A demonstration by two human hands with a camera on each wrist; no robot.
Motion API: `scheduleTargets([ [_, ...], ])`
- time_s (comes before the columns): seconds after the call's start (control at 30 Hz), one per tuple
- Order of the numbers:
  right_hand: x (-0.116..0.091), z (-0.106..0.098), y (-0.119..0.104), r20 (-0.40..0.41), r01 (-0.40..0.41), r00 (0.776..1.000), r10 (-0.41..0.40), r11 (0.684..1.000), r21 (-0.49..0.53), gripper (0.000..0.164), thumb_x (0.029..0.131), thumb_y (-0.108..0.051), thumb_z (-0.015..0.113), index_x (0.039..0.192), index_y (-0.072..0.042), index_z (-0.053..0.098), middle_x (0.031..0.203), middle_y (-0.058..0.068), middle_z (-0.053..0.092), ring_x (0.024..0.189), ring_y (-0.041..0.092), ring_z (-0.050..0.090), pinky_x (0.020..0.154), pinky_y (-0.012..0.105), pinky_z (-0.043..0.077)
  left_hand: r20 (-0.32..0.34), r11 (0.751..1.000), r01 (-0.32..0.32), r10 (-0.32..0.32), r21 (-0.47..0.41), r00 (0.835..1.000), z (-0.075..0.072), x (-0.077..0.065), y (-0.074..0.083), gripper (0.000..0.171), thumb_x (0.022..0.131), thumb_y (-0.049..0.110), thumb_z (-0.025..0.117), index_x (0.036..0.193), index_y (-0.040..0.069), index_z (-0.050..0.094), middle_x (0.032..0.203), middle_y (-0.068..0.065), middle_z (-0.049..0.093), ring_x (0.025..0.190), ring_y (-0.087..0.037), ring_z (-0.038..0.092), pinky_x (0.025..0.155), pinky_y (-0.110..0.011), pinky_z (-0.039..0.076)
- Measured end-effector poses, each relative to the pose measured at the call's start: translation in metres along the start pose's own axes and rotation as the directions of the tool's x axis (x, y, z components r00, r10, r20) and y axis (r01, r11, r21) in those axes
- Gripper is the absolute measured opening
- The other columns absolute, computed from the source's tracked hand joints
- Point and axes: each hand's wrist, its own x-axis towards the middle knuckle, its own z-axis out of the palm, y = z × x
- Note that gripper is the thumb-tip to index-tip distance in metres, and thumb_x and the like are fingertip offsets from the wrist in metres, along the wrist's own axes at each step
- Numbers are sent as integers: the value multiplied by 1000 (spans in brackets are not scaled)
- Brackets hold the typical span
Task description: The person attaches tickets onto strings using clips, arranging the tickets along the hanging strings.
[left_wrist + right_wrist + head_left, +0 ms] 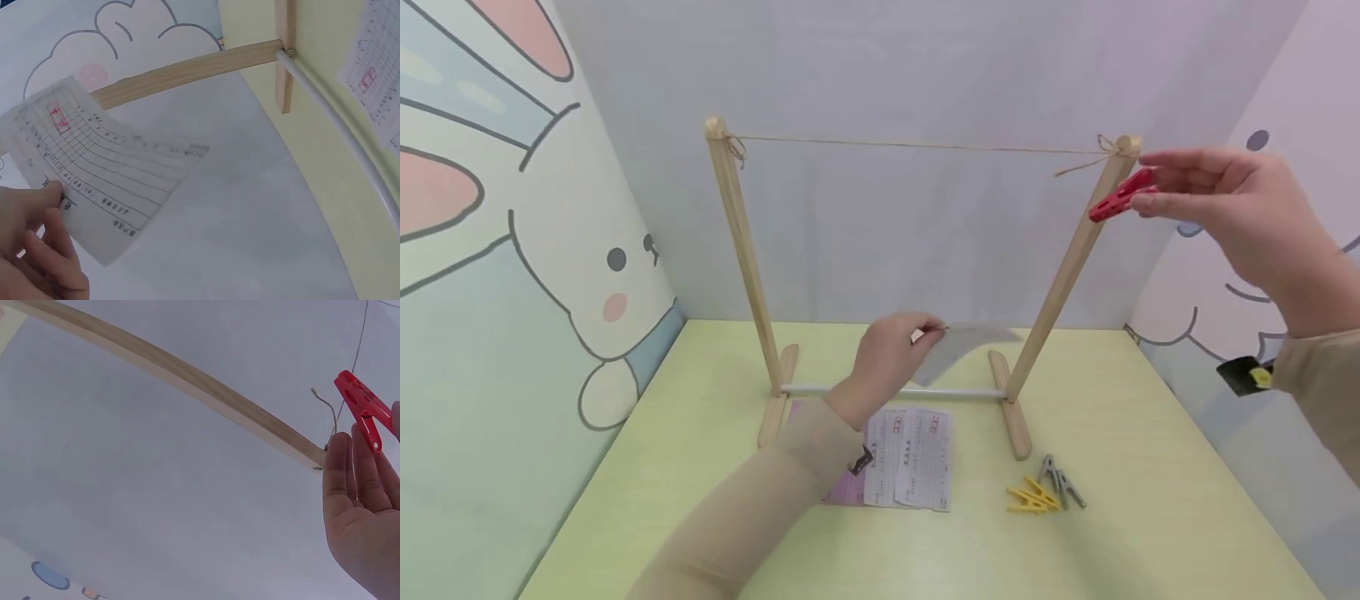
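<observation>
My left hand (887, 358) pinches the paper slip (961, 348) below the string (917, 145); it seems light, floppy, best held by an edge. My right hand (1247, 208) pinches a red clothespin (1120, 201).

No text can be read for sure. The held slip (125, 172) bears black print (117, 206) and a red boxed mark (59, 117); sheets (921, 467) on the table (1150, 517) bear likewise.
</observation>
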Motion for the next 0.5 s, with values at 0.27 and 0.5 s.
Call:
scheduleTargets([
  [0.27, 23, -7, -32, -81, -40, 996, 46, 996, 74, 39, 82, -5, 78, 120, -13, 71, 96, -11, 76, 88, 3, 67, 76, 4, 49, 171, 878, 244, -189, -411, 967, -7, 25, 7, 18, 95, 21, 67, 107, 9, 74, 101, -5, 75, 65, -8, 58, 59, -18, 50],
  [0.5, 37, -13, -47, -99, -106, 989, 114, 990, 89, 38, 80, -9, 81, 116, -18, 72, 93, -11, 76, 83, 1, 71, 98, 5, 40, 204, 766, 298, -220, -569, 954, -8, 47, 21, 20, 95, 18, 68, 109, 5, 73, 100, -9, 74, 69, -8, 57, 62, -17, 49],
])
